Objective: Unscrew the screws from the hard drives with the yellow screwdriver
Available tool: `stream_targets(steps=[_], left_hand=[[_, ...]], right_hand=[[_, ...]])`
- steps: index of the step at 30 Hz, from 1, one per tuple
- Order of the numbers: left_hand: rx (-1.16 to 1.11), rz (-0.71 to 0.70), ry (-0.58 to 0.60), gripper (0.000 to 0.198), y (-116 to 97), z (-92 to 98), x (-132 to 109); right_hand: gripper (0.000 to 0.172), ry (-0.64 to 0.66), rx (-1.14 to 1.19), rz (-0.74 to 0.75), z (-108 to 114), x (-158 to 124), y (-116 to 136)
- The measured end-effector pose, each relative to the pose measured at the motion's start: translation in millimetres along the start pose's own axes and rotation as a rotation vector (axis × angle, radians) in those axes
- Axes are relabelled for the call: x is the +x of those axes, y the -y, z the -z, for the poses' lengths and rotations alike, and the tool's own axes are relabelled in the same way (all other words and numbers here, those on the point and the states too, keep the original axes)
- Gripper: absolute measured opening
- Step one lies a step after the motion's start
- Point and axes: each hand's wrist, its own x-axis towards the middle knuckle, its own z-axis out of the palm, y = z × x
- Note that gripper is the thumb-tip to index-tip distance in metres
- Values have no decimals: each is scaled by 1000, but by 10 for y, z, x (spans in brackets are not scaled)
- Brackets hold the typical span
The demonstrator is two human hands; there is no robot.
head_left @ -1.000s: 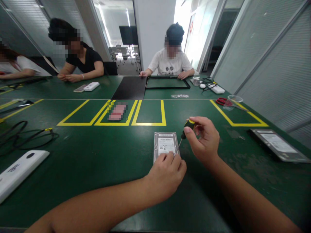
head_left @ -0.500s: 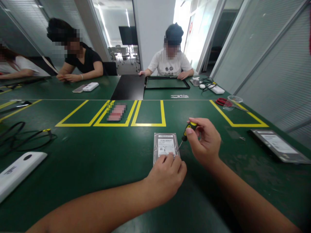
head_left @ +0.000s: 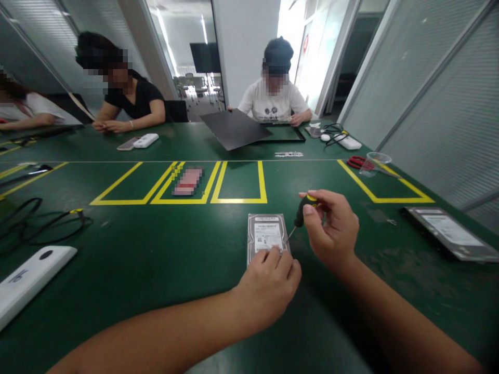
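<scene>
beside the hard drive (head_left: 268, 236), right hand (head_left: 333, 231) holds screwdriver (head_left: 302, 210); cup (head_left: 376, 160) apart.

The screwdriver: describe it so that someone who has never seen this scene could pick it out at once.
On the big green table, find the grey hard drive. Just right of it, the right hand pinches a small screwdriver, tip at the drive's edge. Only it has a black handle with a yellow cap.
</scene>
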Motion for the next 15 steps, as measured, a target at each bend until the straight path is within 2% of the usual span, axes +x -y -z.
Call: stream_targets(steps=[7, 15], left_hand=[[1, -9, 0, 28, 7, 9, 4], [23, -11, -22, 27, 7, 6, 15]], right_hand=[[29, -8, 14, 71, 2, 33, -4], [23, 16, -4, 28, 24, 29, 28]])
